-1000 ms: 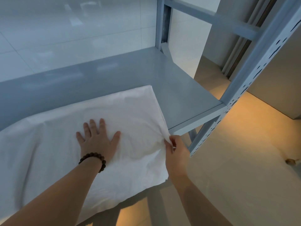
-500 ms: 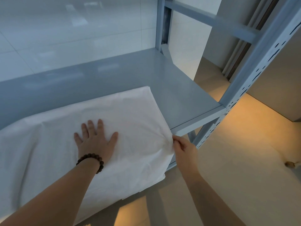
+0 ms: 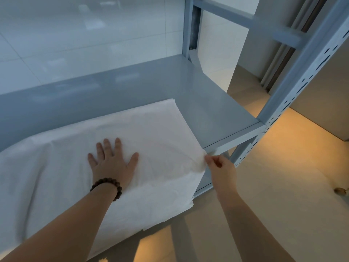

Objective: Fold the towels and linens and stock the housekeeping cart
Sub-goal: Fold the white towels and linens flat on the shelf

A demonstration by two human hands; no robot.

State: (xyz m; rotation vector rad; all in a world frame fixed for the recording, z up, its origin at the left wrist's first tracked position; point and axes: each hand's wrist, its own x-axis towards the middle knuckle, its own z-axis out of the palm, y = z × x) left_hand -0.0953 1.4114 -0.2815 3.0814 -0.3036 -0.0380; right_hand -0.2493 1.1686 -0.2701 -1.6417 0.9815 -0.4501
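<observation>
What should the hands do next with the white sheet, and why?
Probably the right hand should tug its pinched edge sideways, away from the left hand, which presses the white sheet flat on the grey shelf: wrinkles fan from that edge and need smoothing.

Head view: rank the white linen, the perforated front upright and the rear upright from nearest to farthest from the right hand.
1. The white linen: the right hand pinches its corner at the front edge of the shelf.
2. The perforated front upright: just to the hand's right.
3. The rear upright: at the shelf's back corner.
</observation>
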